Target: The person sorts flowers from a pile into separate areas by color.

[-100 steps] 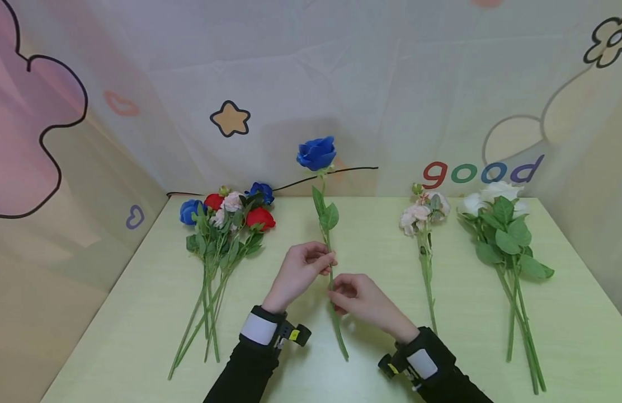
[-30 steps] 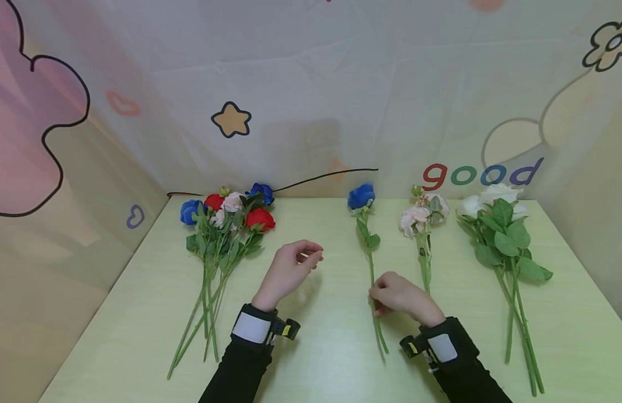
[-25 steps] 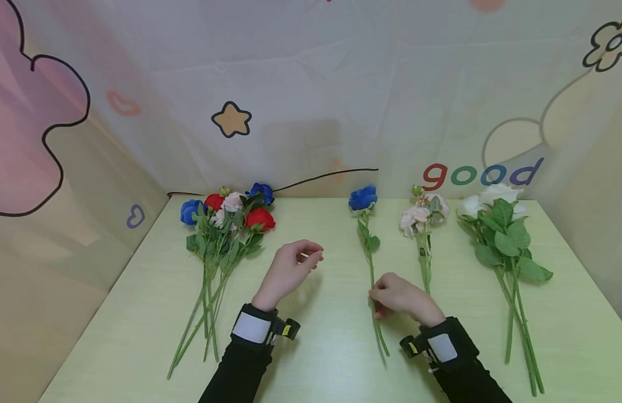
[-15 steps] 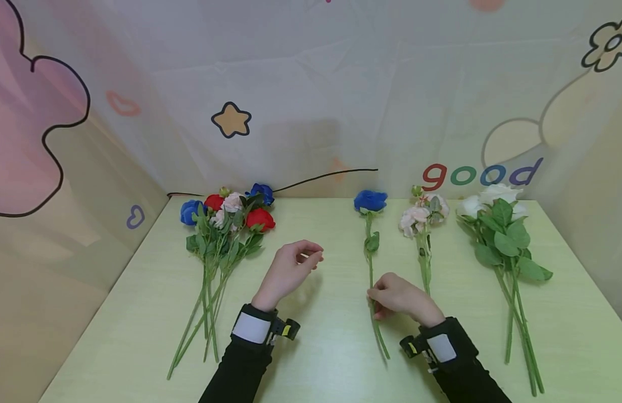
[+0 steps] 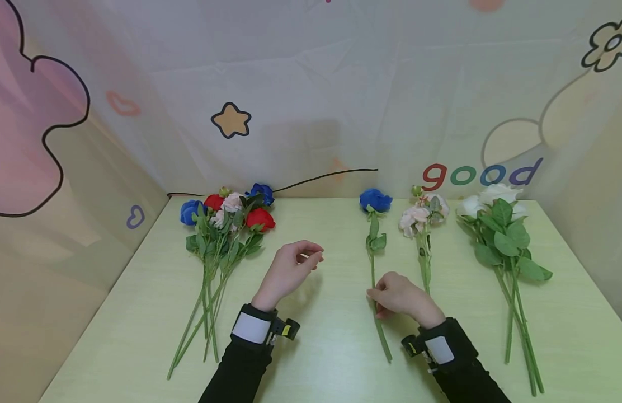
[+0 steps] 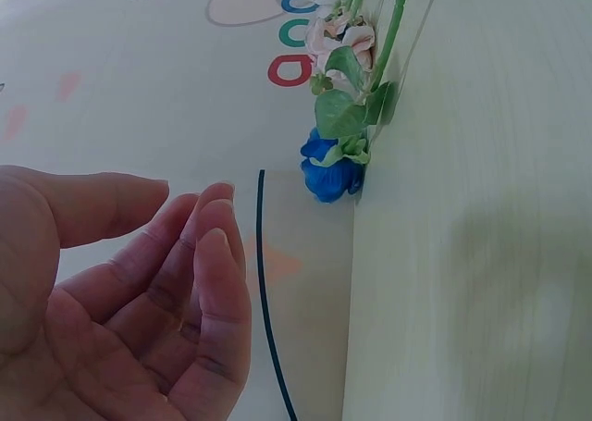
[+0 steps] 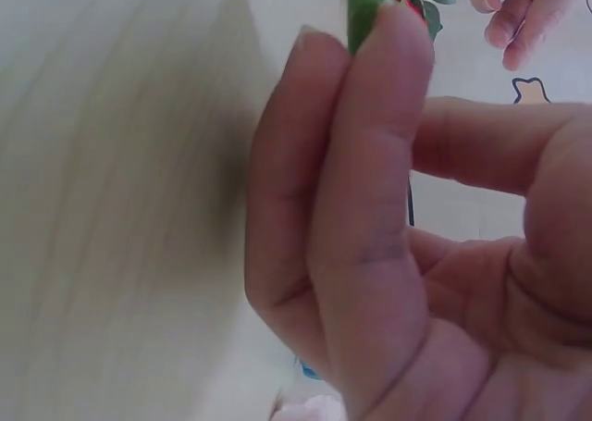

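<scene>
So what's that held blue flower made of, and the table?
The blue flower: probably artificial, fabric or plastic, fairly matte, its petals vivid blue. The table: likely wood or wood-look laminate, smooth, faintly shiny, with fine grain lines.

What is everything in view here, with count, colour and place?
Smooth table: 1, pale yellow-green, foreground.
Single long-stemmed blue rose: 1, blue and green, right of centre.
Mixed flower cluster: 1, red, blue, pale pink and green, on the left.
Pale pink flower group: 1, pink and green, right of the single rose.
White rose bunch: 1, white and green, far right.
Printed fabric backdrop: 1, pale grey with assorted drawings, behind the table.
Printed star: 1, black-outlined orange, backdrop's centre-left.
Printed heart outlines: 2, coral and purple, backdrop's left.
Printed word "good": 1, multicoloured, backdrop's right.
Sleeves with wrist cameras: 2, black, lower edge.
Left hand: 1, bare, empty, left of the rose.
Right hand: 1, bare, pinching the rose stem.
</scene>
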Motion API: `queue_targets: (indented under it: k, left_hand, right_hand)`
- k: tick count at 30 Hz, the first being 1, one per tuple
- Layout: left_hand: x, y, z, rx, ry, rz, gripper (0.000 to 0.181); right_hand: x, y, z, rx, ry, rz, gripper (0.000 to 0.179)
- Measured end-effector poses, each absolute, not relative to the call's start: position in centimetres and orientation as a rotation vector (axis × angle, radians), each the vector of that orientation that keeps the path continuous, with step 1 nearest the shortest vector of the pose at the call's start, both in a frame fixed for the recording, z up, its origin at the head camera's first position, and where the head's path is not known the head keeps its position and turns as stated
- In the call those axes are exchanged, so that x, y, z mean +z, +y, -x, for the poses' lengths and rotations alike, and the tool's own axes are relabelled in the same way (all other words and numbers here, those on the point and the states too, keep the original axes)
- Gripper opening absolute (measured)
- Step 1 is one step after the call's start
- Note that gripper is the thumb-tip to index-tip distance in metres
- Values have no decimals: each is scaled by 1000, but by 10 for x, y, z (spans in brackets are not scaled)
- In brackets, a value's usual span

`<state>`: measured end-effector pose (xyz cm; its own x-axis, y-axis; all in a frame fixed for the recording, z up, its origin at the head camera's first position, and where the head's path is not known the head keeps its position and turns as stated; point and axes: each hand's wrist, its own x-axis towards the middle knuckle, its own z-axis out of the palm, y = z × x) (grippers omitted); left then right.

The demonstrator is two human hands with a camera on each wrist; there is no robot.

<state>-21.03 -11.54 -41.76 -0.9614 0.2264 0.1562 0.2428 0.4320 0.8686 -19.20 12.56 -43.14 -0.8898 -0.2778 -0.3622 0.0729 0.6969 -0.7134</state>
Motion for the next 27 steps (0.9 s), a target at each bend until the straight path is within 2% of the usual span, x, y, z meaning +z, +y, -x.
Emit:
queue_targets:
  k: [11, 27]
  left_hand:
    - [-416, -116, 210, -1591, -2675, 437, 18]
    - [-418, -116, 211, -1592, -2679, 454, 18]
  right_hand:
    - [-429, 125, 191, -900, 2592, 206, 26]
    - [-434, 114, 187, -878, 2609, 269, 19]
